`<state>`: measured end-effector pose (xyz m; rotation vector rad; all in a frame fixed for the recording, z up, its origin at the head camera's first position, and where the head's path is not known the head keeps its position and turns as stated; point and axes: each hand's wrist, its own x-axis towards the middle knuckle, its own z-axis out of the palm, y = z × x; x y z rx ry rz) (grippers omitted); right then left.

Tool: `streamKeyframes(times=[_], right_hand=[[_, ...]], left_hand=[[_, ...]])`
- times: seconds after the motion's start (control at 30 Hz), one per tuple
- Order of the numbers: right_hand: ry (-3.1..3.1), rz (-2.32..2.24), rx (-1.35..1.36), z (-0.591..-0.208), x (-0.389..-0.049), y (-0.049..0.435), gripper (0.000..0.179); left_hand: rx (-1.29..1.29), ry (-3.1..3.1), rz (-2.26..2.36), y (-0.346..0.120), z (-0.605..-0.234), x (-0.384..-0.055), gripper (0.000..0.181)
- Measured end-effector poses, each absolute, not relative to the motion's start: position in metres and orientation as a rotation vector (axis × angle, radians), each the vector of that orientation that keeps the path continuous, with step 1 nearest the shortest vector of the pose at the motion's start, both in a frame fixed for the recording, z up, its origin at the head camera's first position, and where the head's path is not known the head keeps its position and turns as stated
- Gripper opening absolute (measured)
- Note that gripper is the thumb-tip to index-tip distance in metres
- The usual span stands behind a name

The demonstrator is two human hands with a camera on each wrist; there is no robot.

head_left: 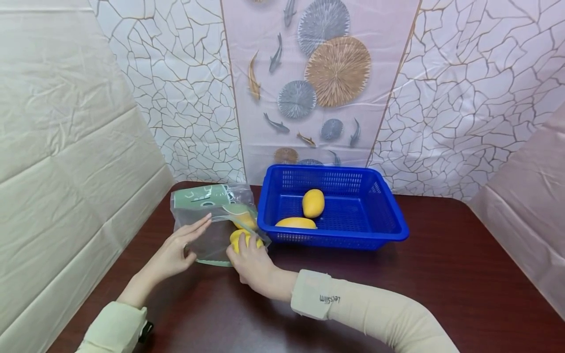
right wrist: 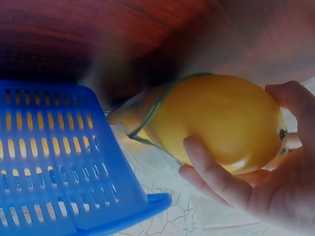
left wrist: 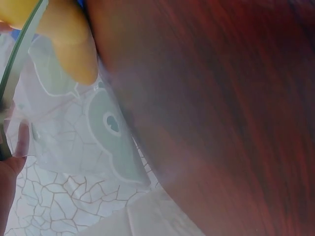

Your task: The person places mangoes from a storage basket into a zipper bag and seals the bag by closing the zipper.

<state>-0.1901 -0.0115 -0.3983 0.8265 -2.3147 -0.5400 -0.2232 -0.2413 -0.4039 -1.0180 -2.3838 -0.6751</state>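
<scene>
A clear zip bag [head_left: 215, 241] with a green cartoon print and a green edge at its mouth lies left of the basket. One yellow mango [head_left: 245, 219] shows inside it through the plastic. My right hand [head_left: 255, 264] grips a second mango [right wrist: 216, 120] by its stem end, fingers and thumb spread round it. The far end of that mango is within the green-edged mouth of the bag. At the bag's left side, my left hand [head_left: 178, 247] touches the mouth with straight fingers, the thumb apart from them. In the left wrist view, its thumb [left wrist: 22, 140] shows through the clear plastic.
A blue plastic basket [head_left: 335, 240] stands right of the bag, close beside it. Inside are a mango [head_left: 313, 203] near the middle and another mango [head_left: 295, 223] along the front wall. The dark red wooden table [head_left: 441, 274] ends at patterned cloth [head_left: 185, 98] behind.
</scene>
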Motion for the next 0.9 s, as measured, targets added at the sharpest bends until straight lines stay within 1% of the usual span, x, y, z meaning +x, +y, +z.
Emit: streamKeyframes(times=[0.07, 0.17, 0.2, 0.27, 0.33, 0.37, 0.4, 0.6, 0.8, 0.9], right_hand=[[-2.243, -0.573, 0.804, -0.404, -0.189, -0.011, 0.04], [-2.149, -0.635, 0.831, -0.408, -0.188, -0.01, 0.023], [-2.106, -0.649, 0.843, -0.409, -0.188, -0.009, 0.026], [-2.013, -0.652, 0.871, -0.41, -0.189, -0.009, 0.045], [-1.944, -0.633, 0.914, -0.411, -0.191, -0.009, 0.059], [-1.921, -0.619, 0.937, -0.411, -0.193, -0.009, 0.064], [-1.903, -0.608, 0.961, -0.412, -0.194, -0.009, 0.064], [-1.848, -0.613, 1.043, -0.414, -0.198, -0.013, 0.048], [-1.876, -0.635, 0.974, -0.412, -0.195, -0.022, 0.034], [-1.915, -0.668, 0.944, -0.411, -0.194, -0.028, 0.031]], left_hand=[[-1.022, -2.379, -0.672, -0.241, -0.404, -0.224, 0.084], [-1.019, -2.377, -0.67, -0.241, -0.405, -0.224, 0.085], [-1.016, -2.378, -0.67, -0.241, -0.405, -0.224, 0.085], [-1.01, -2.383, -0.67, -0.241, -0.406, -0.223, 0.085], [-1.004, -2.392, -0.674, -0.241, -0.406, -0.223, 0.084], [-1.001, -2.399, -0.678, -0.241, -0.406, -0.222, 0.084], [-0.997, -2.405, -0.679, -0.241, -0.405, -0.222, 0.084], [-0.981, -2.424, -0.66, -0.241, -0.405, -0.22, 0.084], [-1.021, -2.371, -0.627, -0.241, -0.406, -0.221, 0.085], [-1.051, -2.33, -0.612, -0.241, -0.407, -0.222, 0.088]])
